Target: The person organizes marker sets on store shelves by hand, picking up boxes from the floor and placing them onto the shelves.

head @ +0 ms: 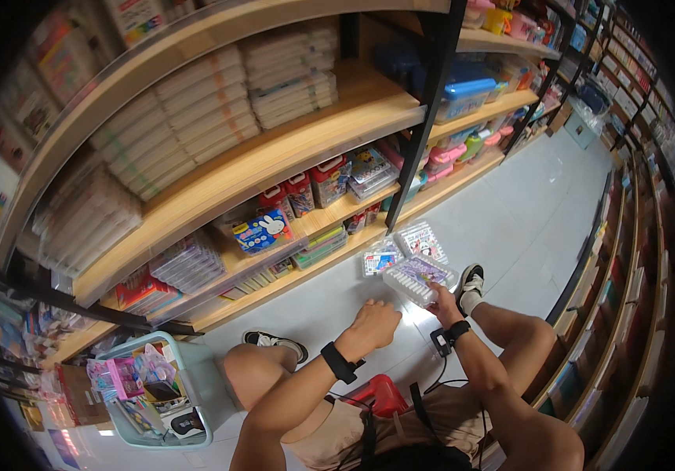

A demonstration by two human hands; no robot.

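My right hand (444,305) grips the near corner of a transparent plastic case (417,277) with a purple printed label and a row of white sticks, probably markers, inside. Just beyond it on the floor lie a white printed case (424,240) and a smaller transparent pack with a blue and red label (381,262). The held case overlaps both from this angle. To the left, my left hand (372,324) hovers over the floor with its fingers curled in; nothing shows in it, though its palm is hidden.
A wooden shelf unit (290,171) with stacked boxes and cases runs along the left and front. Beside my left knee stands a light-blue bin (208,382) full of mixed goods. Bookshelves (619,306) line the right. A red plastic stool (379,395) is beneath me, and a cable hangs near my right wrist.
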